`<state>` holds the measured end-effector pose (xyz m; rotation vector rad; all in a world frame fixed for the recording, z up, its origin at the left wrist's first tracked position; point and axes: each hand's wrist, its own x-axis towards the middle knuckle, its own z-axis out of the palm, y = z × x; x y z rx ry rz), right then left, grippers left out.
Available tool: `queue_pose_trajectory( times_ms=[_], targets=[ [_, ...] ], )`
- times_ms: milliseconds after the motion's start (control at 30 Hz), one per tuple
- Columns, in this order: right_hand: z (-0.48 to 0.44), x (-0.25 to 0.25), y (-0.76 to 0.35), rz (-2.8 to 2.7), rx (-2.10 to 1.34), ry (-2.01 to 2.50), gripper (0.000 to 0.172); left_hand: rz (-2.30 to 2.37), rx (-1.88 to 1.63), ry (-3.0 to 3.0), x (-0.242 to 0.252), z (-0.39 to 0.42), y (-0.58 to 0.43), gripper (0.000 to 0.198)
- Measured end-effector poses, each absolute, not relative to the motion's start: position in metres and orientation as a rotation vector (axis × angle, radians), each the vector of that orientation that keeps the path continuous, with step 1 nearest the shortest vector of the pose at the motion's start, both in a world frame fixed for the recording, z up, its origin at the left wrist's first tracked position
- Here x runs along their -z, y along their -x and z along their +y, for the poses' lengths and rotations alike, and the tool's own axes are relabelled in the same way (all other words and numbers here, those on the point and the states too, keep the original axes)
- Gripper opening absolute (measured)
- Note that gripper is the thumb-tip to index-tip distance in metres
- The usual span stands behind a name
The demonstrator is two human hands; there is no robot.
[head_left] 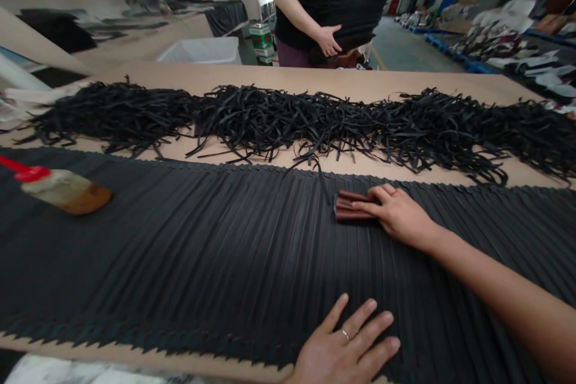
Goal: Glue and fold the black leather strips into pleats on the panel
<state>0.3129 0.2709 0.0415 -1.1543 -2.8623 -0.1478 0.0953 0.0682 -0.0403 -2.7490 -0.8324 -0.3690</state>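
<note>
Black strips laid edge to edge form a long sheet across the table, with zigzag ends at both long edges. My right hand grips a folded brown leather-like pad with ridged sides and rests it on the strips near the far edge. My left hand lies flat on the near edge, fingers spread, a ring on one finger. A thin black strip end sticks up just left of the pad.
A squeeze bottle with a red nozzle and amber liquid lies on the sheet at left. A long heap of black strips covers the table behind. Across the table, a person holds a stack of black sheets. A white bin stands beyond.
</note>
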Motion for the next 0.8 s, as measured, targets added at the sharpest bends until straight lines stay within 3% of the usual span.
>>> queue_pose_trajectory(
  times_ms=[200, 333, 400, 500, 633, 800],
  targets=[
    [0.330, -0.057, -0.298, -2.717, 0.098, 1.316, 0.051, -0.829, 0.315, 2.766, 0.036, 0.068, -0.095, 0.053],
    [0.249, -0.061, -0.321, -2.802, 0.099, 1.226, 0.053, -0.823, 0.405, 2.759, 0.035, 0.072, -0.096, 0.046],
    [0.199, -0.056, -0.340, -2.924, 0.052, 0.951, 0.054, -0.822, 0.501, 2.742, 0.036, 0.075, -0.097, 0.040],
    [0.172, -0.044, -0.354, -2.924, 0.112, 0.991, 0.055, -0.789, 0.574, 2.712, 0.036, 0.080, -0.096, 0.039],
    [0.247, -0.031, -0.335, -2.849, 0.185, 1.249, 0.058, -0.738, 0.559, 2.683, 0.035, 0.083, -0.094, 0.038],
    [0.340, -0.038, -0.311, -2.751, 0.194, 1.401, 0.047, -0.769, 0.548, 2.674, 0.035, 0.079, -0.097, 0.040]
  ],
)
